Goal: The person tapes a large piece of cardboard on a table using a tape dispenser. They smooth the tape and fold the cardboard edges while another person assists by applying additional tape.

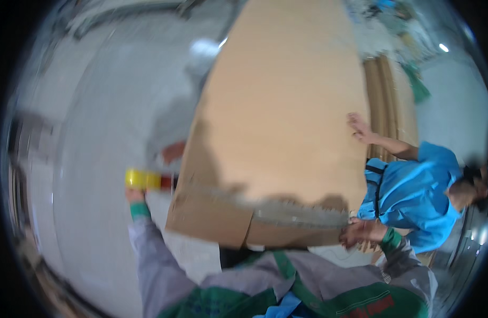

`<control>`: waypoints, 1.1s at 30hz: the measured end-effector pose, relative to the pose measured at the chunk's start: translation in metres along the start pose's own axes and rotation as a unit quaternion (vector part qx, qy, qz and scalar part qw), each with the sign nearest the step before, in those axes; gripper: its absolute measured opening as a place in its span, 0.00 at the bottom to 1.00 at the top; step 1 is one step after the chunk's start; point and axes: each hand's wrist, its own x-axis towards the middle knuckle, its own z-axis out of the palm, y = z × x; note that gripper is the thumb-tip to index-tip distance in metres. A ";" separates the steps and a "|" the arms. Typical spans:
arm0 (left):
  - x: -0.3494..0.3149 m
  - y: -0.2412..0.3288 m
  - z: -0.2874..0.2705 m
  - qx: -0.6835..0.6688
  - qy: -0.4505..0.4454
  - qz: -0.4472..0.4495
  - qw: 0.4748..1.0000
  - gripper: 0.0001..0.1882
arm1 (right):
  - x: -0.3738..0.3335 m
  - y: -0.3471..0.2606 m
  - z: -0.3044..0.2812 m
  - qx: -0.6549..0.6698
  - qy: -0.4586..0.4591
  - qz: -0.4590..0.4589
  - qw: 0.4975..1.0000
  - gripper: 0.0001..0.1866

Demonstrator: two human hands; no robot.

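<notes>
A long brown cardboard box (286, 116) stretches away in front of me. Clear tape (302, 213) lies along its near edge, above folded cardboard at the end. Off the box's near left edge, my left hand (135, 195) is closed on a tape dispenser (144, 179) with a yellow roll and a red part pointing toward the box. At the near right corner, my right hand (357, 233) grips the cardboard edge, its fingers partly hidden and blurred. A co-worker's hand (361, 129) lies on the box's right side.
The co-worker in a blue shirt (413, 183) stands close on the right. Behind that arm are stacked brown cardboard pieces (381, 98). A blurred reddish-brown shape (174, 152) shows by the box's left edge. Grey floor (106, 116) extends on the left.
</notes>
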 end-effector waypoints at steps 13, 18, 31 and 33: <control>-0.170 0.271 0.016 0.131 0.065 0.384 0.912 0.19 | 0.296 -0.395 0.046 -0.267 0.003 -0.091 0.959 0.36; -0.206 0.278 0.024 0.192 0.008 0.342 0.920 0.29 | 0.293 -0.376 0.043 -0.224 -0.033 -0.084 0.970 0.41; -0.210 0.124 0.039 0.334 -0.171 0.028 0.926 0.34 | 0.254 -0.285 0.047 0.034 0.045 -0.083 0.995 0.33; -0.208 0.123 0.041 0.331 -0.142 0.049 0.932 0.33 | 0.235 -0.261 0.053 0.001 0.079 -0.130 0.988 0.28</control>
